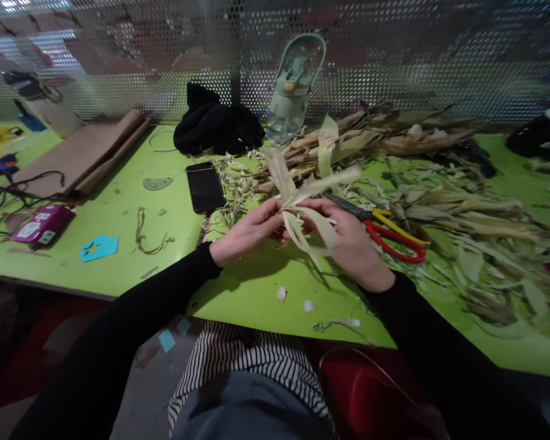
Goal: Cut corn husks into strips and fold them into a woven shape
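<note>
green tabletop (119, 208) strewn with dried husks (440, 201); above its middle, left hand (250, 231) and right hand (351, 241) each pinch a bundle of pale husk strips (297, 195), grips clamped on it. red scissors (389, 235) lie just beside the right hand, a phone (205, 186) near the left.

Bare green table (114, 208) lies open leftward; scissors (389, 235) and husk pile (462, 201) crowd the right.

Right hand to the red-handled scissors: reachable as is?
Probably yes: the scissors lie just beside the right hand, handles uncovered. But that hand is busy gripping the husk strips.
</note>
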A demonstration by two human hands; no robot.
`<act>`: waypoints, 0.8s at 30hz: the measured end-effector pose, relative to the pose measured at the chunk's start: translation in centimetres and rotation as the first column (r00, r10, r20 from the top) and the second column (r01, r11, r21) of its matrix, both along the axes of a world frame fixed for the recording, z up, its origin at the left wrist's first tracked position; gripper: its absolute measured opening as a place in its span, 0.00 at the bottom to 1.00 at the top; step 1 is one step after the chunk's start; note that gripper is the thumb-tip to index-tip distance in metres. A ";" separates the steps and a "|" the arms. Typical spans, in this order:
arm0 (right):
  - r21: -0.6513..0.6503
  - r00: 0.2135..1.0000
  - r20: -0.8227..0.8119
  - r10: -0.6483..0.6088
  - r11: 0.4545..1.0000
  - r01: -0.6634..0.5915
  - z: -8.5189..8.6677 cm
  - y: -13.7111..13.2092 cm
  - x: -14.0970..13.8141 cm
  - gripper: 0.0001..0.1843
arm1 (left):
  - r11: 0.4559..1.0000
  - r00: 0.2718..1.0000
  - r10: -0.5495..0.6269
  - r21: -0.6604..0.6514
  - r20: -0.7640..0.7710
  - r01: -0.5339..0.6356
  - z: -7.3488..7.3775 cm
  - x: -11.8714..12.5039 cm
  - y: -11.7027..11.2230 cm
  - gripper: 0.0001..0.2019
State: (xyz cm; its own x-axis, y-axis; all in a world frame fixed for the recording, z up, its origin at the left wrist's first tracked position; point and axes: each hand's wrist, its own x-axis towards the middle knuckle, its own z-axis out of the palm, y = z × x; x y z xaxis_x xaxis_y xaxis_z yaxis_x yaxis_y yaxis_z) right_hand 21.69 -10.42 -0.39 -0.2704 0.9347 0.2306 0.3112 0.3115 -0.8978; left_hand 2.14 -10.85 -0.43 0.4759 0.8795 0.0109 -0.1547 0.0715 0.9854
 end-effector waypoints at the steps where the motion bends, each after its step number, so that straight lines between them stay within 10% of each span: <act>1: 0.015 0.998 0.054 0.015 1.000 -0.016 0.1 0.0 0.0 0.12 | 1.000 1.000 -0.002 -0.021 0.010 0.002 0.0 0.1 0.0 0.03; 7: 0.071 0.967 0.248 0.066 0.994 -0.086 0.2 0.0 -0.4 0.14 | 0.997 0.986 0.081 0.020 -0.147 -0.079 -0.2 0.2 0.0 0.08; 17: -0.263 0.917 -0.391 0.074 0.946 -0.189 -0.7 -0.5 -1.4 0.17 | 0.998 0.982 0.031 -0.048 -0.187 -0.040 0.0 1.0 -0.9 0.12; 24: -0.321 0.909 -0.416 -0.023 0.939 -0.123 -0.3 0.1 0.6 0.19 | 0.931 0.914 0.359 0.134 -0.188 -0.338 0.2 -2.2 1.5 0.06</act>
